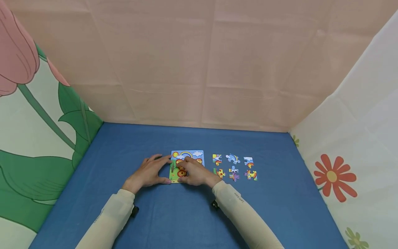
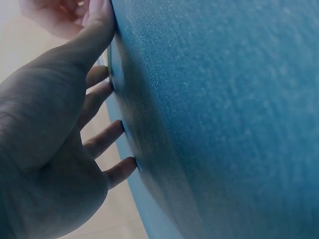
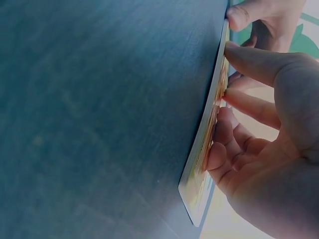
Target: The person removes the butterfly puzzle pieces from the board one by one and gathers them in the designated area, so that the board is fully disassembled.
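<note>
A colourful picture puzzle board (image 1: 199, 154) lies flat on the blue cloth, its print showing a sun, a rainbow and clouds. At its left side is my left hand (image 1: 150, 172), with thumb and forefinger spread and their tips touching the board's edge. Above the middle of the board is my right hand (image 1: 196, 172). In the right wrist view its thumb and index finger (image 3: 251, 107) touch the board's surface a little apart, and the other fingers are bent in. Whether a loose piece sits under those fingertips cannot be made out. Part of the picture is hidden by the right hand.
Several loose jigsaw pieces (image 1: 233, 158) lie in two rows to the right of the board, partly close to my right wrist. Blue cloth (image 1: 174, 214) covers the table. A beige sheet (image 1: 192, 69) hangs behind, with flower-printed sheets at both sides.
</note>
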The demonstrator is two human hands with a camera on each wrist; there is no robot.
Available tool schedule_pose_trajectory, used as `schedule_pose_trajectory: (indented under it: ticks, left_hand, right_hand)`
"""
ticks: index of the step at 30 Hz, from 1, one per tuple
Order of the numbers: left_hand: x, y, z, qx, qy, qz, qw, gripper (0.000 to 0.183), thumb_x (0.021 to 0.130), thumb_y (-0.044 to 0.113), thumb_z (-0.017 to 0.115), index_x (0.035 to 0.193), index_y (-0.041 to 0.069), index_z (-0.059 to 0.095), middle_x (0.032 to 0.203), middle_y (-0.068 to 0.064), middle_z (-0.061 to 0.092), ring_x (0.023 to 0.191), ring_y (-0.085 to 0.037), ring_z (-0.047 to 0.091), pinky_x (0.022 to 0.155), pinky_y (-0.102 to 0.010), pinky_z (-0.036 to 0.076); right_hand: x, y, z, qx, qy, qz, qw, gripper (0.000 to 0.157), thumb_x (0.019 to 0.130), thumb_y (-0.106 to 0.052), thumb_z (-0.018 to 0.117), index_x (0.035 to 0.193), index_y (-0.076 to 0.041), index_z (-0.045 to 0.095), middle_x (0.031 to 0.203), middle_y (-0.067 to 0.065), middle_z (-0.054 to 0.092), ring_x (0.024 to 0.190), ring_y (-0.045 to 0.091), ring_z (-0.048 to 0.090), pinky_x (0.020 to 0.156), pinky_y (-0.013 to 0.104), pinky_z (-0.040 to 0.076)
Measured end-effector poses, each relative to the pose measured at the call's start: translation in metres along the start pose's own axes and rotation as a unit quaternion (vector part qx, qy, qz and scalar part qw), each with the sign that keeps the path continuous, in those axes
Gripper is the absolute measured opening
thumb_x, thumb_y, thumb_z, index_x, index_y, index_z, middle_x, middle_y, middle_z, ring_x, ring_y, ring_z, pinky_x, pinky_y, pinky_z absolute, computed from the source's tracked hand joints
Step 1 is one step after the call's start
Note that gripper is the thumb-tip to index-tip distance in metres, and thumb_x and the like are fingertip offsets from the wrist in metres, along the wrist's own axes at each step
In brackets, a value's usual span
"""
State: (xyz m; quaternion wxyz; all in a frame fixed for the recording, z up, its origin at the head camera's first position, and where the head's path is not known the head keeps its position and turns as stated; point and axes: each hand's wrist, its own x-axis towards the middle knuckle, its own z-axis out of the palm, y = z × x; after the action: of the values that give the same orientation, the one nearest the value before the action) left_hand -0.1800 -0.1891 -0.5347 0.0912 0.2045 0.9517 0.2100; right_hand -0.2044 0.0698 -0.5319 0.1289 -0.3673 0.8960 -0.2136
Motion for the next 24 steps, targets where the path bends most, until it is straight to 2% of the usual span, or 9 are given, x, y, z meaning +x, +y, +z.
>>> schedule_pose_trajectory:
  ticks: [6, 17, 24]
  left_hand:
    - [-0.0011, 0.0005, -0.0011, -0.002, 0.001, -0.002, 1.0, 0.085, 0.091, 0.052, 0.094, 0.162, 0.019, 0.061, 0.177, -0.009, 0.051, 0.165, -0.049, 0.041, 0.127, -0.08, 0.033]
    - [0.0002, -0.0011, -0.001, 0.001, -0.004, -0.007, 1.0, 0.086, 0.091, 0.053, 0.094, 0.163, 0.019, 0.06, 0.178, -0.008, 0.05, 0.167, -0.05, 0.039, 0.128, -0.079, 0.032]
    - [0.0007, -0.0011, 0.0003, 0.002, -0.005, -0.003, 1.0, 0.085, 0.091, 0.053, 0.094, 0.162, 0.019, 0.061, 0.179, -0.008, 0.049, 0.166, -0.051, 0.039, 0.127, -0.08, 0.033]
  right_hand:
    - [0.0015, -0.0018, 0.0008, -0.007, 0.0, 0.005, 1.0, 0.055, 0.103, -0.035, 0.085, 0.152, -0.015, 0.068, 0.136, 0.007, 0.068, 0.108, 0.014, 0.062, 0.101, 0.035, 0.056]
    - [0.0024, -0.0029, 0.0026, 0.002, 0.004, 0.012, 1.0, 0.053, 0.104, -0.034, 0.085, 0.15, -0.015, 0.068, 0.138, 0.007, 0.069, 0.113, 0.017, 0.064, 0.105, 0.038, 0.056]
    - [0.0021, -0.0024, 0.0033, 0.022, 0.01, 0.011, 1.0, 0.055, 0.104, -0.032, 0.085, 0.15, -0.014, 0.062, 0.146, 0.009, 0.068, 0.124, 0.022, 0.067, 0.113, 0.045, 0.056]
